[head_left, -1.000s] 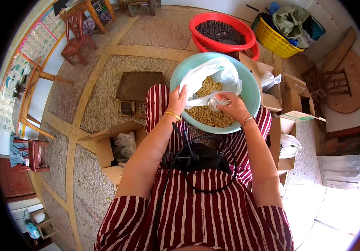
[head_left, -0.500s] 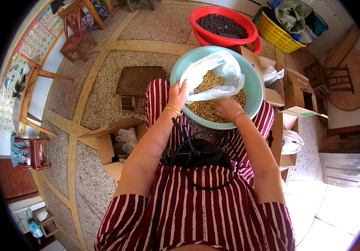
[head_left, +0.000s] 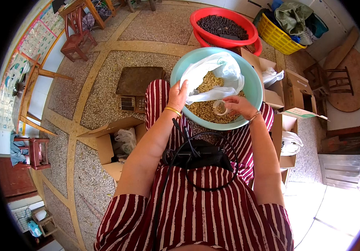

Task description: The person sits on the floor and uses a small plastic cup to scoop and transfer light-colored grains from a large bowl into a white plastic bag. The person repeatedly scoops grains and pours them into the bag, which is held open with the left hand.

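A light blue basin (head_left: 253,79) rests between my knees, with many small tan pieces (head_left: 203,112) in it, like kernels or dried beans. My left hand (head_left: 178,95) is closed on the left rim of a white plastic bag (head_left: 194,75), whose mouth gapes over the basin. Tan pieces also show inside the bag's opening. Near the basin's right front, my right hand (head_left: 239,107) grips a small clear cup (head_left: 220,107) by its side. The cup is tilted just above the loose pieces, apart from the bag's lower edge; I cannot tell how much is in it.
Cardboard boxes (head_left: 273,95) with white bags stand right of the basin, and another open box (head_left: 106,144) is at my left. Behind are red basins (head_left: 247,39) of dark pieces and a yellow basket (head_left: 278,35). A flat scale (head_left: 140,81) sits on the floor.
My right hand has drawn back from the bag's lower edge toward the right, and the clear cup in it now shows. My left hand keeps its hold on the bag.
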A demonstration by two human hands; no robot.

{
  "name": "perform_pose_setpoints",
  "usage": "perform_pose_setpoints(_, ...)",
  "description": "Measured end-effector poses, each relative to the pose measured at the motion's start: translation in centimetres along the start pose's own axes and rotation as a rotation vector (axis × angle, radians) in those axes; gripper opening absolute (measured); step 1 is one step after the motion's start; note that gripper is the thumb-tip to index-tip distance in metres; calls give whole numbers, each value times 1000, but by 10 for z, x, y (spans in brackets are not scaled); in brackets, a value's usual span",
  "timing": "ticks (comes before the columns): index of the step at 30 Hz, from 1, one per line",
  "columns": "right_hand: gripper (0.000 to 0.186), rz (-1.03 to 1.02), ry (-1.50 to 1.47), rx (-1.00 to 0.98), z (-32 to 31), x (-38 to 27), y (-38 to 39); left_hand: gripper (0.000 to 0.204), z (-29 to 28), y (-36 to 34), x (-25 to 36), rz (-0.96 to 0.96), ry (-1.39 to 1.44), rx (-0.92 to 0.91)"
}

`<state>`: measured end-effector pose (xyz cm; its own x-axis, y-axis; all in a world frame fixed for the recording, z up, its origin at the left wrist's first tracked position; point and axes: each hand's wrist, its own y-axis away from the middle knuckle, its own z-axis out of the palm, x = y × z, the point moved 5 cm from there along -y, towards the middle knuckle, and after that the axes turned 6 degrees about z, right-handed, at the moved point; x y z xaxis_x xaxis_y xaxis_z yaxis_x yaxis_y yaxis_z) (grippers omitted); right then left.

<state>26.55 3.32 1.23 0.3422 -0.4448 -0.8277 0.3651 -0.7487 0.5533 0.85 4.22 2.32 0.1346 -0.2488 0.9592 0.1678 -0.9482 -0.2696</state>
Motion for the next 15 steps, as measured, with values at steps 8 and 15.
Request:
perform_pose_setpoints(8,46,-215,110,325,-12,-48,-6,34,-1,-1,-5,57,-9,8)
perform_pose_setpoints(15,47,-586,747,791,8,-108,2,34,-2,0,2,37,-5,-12)
